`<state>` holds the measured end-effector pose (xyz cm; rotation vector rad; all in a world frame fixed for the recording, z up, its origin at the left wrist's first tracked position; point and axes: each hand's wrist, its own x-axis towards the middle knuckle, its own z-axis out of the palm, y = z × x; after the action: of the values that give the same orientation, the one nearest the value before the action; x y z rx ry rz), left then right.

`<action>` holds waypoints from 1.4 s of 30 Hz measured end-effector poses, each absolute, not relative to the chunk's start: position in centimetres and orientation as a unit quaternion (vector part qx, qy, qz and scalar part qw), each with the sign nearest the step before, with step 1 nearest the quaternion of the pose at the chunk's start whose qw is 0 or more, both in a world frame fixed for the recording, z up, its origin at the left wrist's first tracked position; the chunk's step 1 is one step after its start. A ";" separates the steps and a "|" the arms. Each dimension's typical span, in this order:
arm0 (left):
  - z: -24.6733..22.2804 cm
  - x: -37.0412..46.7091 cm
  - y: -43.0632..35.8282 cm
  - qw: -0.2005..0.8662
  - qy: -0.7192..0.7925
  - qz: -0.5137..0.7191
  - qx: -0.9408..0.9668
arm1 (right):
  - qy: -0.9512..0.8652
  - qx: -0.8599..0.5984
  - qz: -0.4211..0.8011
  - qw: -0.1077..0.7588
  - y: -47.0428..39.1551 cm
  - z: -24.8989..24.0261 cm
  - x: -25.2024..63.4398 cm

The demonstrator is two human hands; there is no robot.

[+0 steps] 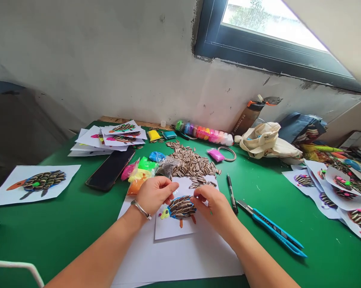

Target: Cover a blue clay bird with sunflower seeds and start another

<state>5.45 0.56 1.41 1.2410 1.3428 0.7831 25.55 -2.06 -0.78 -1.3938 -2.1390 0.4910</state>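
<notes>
Left hand (156,195) over white paper card (166,232); right hand (212,206) at rear of blue-edged, seed-covered animal (182,207); cannot tell if fingertips meet or pinch anything; striped brown seed heap (189,161) near, likely for reach

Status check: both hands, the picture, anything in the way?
Left hand, right hand at white paper card bearing blue-edged striped-seed animal; grips unclear. Loose dark-striped seeds beyond animal, not blocking it.
</notes>
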 end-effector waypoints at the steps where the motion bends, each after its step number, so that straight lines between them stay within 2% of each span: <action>1: 1.2 5.4 0.6 0.536 0.568 0.330 0.530 | -0.795 -0.511 0.180 0.273 -2.0 -0.9 25.6; 6: 0.5 5.1 1.0 0.461 0.588 0.320 0.583 | -0.808 -0.478 0.155 0.308 -1.9 -1.3 25.4; 11: 0.3 4.7 1.3 0.399 0.609 0.296 0.618 | -0.832 -0.444 0.158 0.293 -2.1 -1.4 24.7; 21: 0.0 4.6 1.5 0.377 0.608 0.298 0.632 | -0.842 -0.434 0.152 0.284 -2.4 -1.5 25.1; 30: 0.0 4.6 1.4 0.379 0.614 0.290 0.628 | -0.850 -0.449 0.150 0.232 -2.3 -1.1 24.7; 35: -0.1 4.6 1.5 0.381 0.612 0.291 0.629 | -0.854 -0.445 0.110 0.245 -2.1 -1.8 24.5; 42: -0.4 4.6 1.6 0.368 0.610 0.291 0.638 | -0.856 -0.435 0.121 0.253 -1.9 -2.0 24.3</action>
<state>4.58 1.60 -0.35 1.6395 1.5667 0.7472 24.31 -1.88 -1.98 -1.1842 -2.3263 0.3291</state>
